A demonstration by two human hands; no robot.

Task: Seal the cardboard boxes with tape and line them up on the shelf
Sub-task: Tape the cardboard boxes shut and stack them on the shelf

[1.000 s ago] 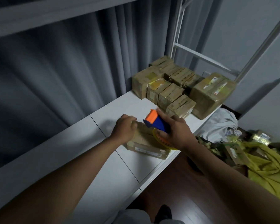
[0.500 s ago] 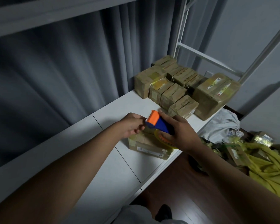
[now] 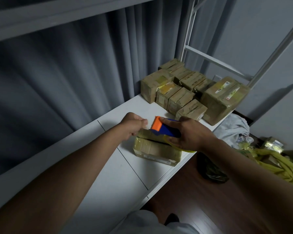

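A small cardboard box [image 3: 156, 152] lies on the white shelf [image 3: 108, 174] near its front edge, with a dark gap showing between its top flaps. My right hand [image 3: 191, 134] grips a blue and orange tape dispenser [image 3: 164, 129] just above the box's far side. My left hand [image 3: 134, 126] is raised at the box's far left corner, with its fingers curled and pinching the end of the tape in front of the dispenser's orange head. Several sealed cardboard boxes [image 3: 181, 95] stand packed together at the far end of the shelf.
A larger taped box [image 3: 223, 98] sits at the far right corner of the shelf. Grey curtains hang behind the shelf, and white frame bars [image 3: 210, 58] rise at its far end. On the dark wood floor lie grey cloth [image 3: 233, 130], yellow bags [image 3: 281, 164] and a dark bag [image 3: 211, 169].
My left hand has lifted off the box top and moved to the dispenser's orange head, now pinching the tape end. My right hand has raised the dispenser slightly above the box.
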